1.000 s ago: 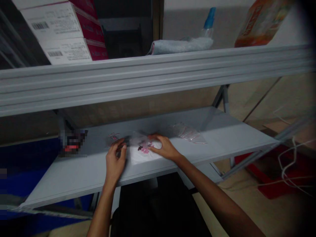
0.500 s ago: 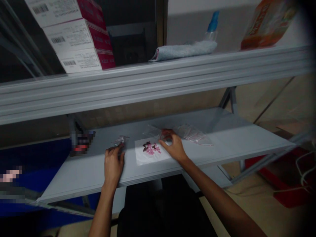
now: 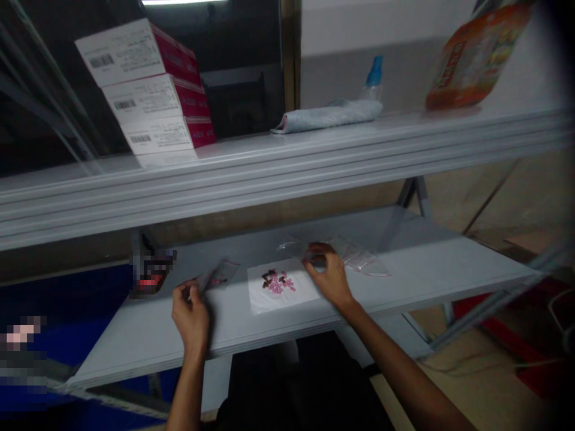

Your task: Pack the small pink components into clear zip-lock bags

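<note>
Hands worked over a grey worktop under a shelf. Nearest, the left hand was curled shut, its fingers pinching the near corner of a small clear bag that slanted up and away from it, the far end resting on the worktop. Just to that hand's right lay a white sheet with a heap of pink and dark beads on it. On the far side of the sheet from the left hand, the right hand rested on the worktop, its fingers bent narrow and pinching the edge of another clear bag. Just beyond and right of that hand lay a pile of bags. Farther off, above both hands, the shelf carried stacked boxes to the left, a folded cloth with a bottle behind it, and an orange pack to the right.
</note>
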Demonstrator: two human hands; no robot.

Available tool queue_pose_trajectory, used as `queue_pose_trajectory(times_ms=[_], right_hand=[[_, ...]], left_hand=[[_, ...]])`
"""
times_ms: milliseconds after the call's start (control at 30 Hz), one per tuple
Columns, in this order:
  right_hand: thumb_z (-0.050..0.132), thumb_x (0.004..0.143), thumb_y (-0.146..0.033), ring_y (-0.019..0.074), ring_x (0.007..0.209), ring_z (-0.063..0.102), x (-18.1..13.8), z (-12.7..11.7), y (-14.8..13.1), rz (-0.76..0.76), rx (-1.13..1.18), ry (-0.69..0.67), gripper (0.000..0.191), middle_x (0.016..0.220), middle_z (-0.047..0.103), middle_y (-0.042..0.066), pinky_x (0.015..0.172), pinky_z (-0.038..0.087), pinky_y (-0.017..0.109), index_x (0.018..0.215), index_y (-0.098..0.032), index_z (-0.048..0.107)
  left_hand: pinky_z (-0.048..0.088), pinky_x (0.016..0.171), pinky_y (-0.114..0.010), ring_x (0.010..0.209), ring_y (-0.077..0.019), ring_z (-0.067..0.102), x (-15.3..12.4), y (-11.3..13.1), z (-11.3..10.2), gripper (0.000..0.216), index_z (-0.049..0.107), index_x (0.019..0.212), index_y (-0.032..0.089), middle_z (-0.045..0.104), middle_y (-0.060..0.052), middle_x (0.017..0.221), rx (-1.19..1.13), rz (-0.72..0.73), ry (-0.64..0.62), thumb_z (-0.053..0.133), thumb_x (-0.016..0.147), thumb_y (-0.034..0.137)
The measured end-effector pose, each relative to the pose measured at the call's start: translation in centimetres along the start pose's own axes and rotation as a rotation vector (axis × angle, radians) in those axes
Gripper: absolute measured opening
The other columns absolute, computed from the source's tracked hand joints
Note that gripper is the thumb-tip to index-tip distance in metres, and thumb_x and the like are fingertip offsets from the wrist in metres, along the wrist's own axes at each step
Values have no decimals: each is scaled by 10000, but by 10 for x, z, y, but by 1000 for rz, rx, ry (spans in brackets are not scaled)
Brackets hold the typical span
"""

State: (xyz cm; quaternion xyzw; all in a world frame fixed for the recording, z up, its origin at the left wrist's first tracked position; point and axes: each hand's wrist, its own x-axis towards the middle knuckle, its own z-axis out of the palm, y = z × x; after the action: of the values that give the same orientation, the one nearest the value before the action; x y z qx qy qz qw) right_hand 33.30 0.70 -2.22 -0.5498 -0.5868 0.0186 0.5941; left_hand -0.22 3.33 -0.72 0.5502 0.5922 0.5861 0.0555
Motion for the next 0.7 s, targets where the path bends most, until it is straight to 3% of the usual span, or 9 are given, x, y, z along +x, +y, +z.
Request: queue_pose_trajectory(times_ms=[100, 200, 400, 500, 567, 633, 700], right_hand=[[533, 887, -261, 271, 1055, 579, 5, -26, 9, -44, -226, 65, 344, 1210, 588, 157, 958, 477, 441, 1215, -163, 569], [498, 893, -249, 332, 1229, 455, 6, -47, 26, -32, -475, 51, 394, 1283, 521, 209, 1035, 399, 499, 1253, -114, 582], [518, 868, -241, 398, 1242, 429, 1, -60, 44, 85, -698, -109, 319, 1207, 519, 284, 1014, 384, 543, 1046, -27, 672], [527, 886, -312, 435, 1356, 308, 4, -60, 21, 56, -682, -6, 403, 1371, 423, 281, 1038, 324, 625, 1182, -53, 618], [513, 915, -349, 403, 1377, 316, 4, -61, -10, 16, -572, 34, 408, 1412, 422, 237, 1058, 325, 603, 1239, -114, 592], [507, 939, -370, 321, 1221, 524, -1, -61, -46, -10, -332, -70, 323, 1245, 588, 180, 1030, 412, 490, 1147, -163, 640], [494, 957, -378, 241, 965, 660, -9, -59, -80, 57, -34, -294, 262, 981, 698, 95, 904, 506, 383, 987, -194, 677]], left_hand=[[449, 838, -318, 891, -186, 598, 2, -8, 1, 140, 557, 992, 194, 608, -22, 930, -151, -56, 75, 536, 887, 284], [456, 753, -270, 785, -145, 608, 3, -9, 2, 203, 514, 986, 205, 597, 23, 834, -363, -207, 105, 612, 811, 236], [474, 683, -215, 735, -125, 672, 6, 15, -2, 485, 486, 1002, 221, 683, 37, 806, -713, -419, 132, 724, 598, 97], [497, 700, -222, 726, -125, 681, -1, 43, -4, 469, 541, 995, 206, 697, 26, 808, -793, -488, 9, 764, 592, 120], [511, 747, -237, 751, -138, 693, -14, 67, -3, 453, 591, 1004, 186, 719, 2, 821, -811, -508, -164, 806, 606, 164], [517, 758, -249, 755, -153, 702, -33, 91, -2, 486, 617, 1048, 174, 741, -22, 834, -822, -545, -345, 837, 615, 209], [515, 734, -243, 742, -155, 700, -54, 113, -2, 511, 626, 1100, 162, 750, -44, 862, -814, -581, -536, 842, 643, 237]])
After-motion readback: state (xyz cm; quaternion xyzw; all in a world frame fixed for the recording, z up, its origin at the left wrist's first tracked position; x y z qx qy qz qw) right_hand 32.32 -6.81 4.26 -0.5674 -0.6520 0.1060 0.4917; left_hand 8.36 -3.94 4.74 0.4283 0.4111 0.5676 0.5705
